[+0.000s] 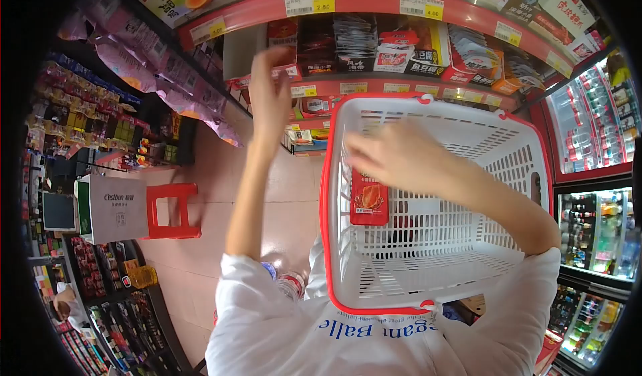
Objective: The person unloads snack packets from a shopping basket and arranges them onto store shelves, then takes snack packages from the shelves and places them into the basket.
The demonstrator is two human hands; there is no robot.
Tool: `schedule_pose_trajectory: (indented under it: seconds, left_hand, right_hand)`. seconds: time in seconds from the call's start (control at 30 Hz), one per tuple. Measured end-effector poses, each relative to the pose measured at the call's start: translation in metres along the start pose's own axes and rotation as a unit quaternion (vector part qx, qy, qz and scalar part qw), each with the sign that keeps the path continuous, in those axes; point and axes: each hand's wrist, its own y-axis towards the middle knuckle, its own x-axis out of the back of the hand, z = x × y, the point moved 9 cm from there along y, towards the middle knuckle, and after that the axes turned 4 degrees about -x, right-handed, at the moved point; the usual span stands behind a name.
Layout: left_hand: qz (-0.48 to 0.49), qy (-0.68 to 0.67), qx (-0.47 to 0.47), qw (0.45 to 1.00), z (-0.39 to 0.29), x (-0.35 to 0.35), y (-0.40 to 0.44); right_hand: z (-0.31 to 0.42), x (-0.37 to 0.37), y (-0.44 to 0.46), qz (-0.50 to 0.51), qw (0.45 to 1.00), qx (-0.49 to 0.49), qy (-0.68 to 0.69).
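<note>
My left hand [269, 78] is raised in front of the shelf, beside a box of small dark red packets [282, 35]. Its fingers are slightly blurred, bent and apart, with nothing visible between them. Over the left side of a white basket with a red rim [326, 195] is my right hand [378, 150], its fingers smeared by motion. Just below those fingers, a red packet [370, 202] shows against the basket's inner wall. Whether the fingers touch it, I cannot tell. The basket's far right side lies near my right forearm.
Snack boxes line the shelf [334, 82] ahead. Pink bags [144, 62] hang at the left. A red stool [175, 210] and a white carton [117, 205] stand on the left. Drink fridges [595, 235] are at the right. Another person [67, 306] is at the far lower left.
</note>
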Motion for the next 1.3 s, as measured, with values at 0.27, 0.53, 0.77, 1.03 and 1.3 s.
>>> schedule_pose_trajectory:
  seconds: [0.27, 0.53, 0.77, 1.03, 1.3]
  left_hand:
    - [0.236, 0.225, 0.024, 0.945, 0.131, -0.077, 0.103]
    - [0.262, 0.143, 0.051, 0.953, 0.174, -0.096, 0.114]
    - [0.178, 0.136, -0.040, 0.974, 0.201, -0.105, 0.114]
    - [0.165, 0.110, -0.035, 0.980, 0.219, -0.106, 0.120]
    - [0.143, 0.086, -0.033, 0.985, 0.232, -0.107, 0.124]
  right_hand:
    - [-0.100, 0.072, 0.065, -0.328, 0.944, 0.019, -0.036]
    - [-0.129, 0.064, 0.088, -0.389, 0.916, 0.002, 0.095]
    - [-0.129, 0.070, 0.083, -0.411, 0.898, 0.013, 0.155]
    - [-0.187, 0.071, 0.064, -0.470, 0.818, -0.133, 0.305]
    - [-0.206, 0.076, 0.048, -0.573, 0.752, -0.114, 0.306]
